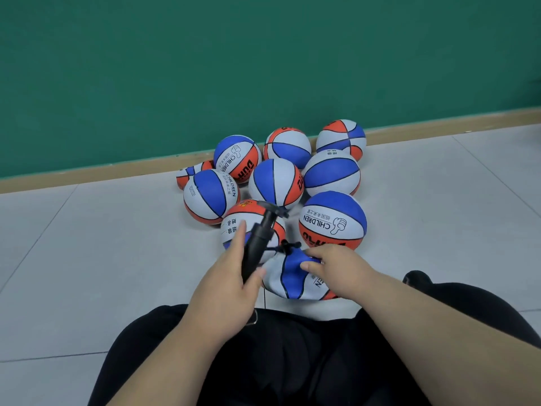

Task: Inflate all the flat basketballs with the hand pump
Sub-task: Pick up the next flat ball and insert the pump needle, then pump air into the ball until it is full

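Observation:
A flat, crumpled blue, white and orange basketball (288, 281) lies on the floor just in front of my legs. My right hand (333, 266) presses down on its top with the fingers curled on it. My left hand (231, 276) grips the barrel of a black hand pump (259, 243), which tilts up and away with its T-handle at the far end. A short black hose (285, 247) runs from the pump toward the flat ball. Several round basketballs (276, 183) in the same colours are bunched behind it.
A green wall (263, 60) with a tan baseboard (439, 124) stands right behind the balls. The floor (102, 244) is pale grey tile. My legs in black trousers (292, 361) fill the bottom of the view. One small flat ball (187, 174) lies at the far left of the bunch.

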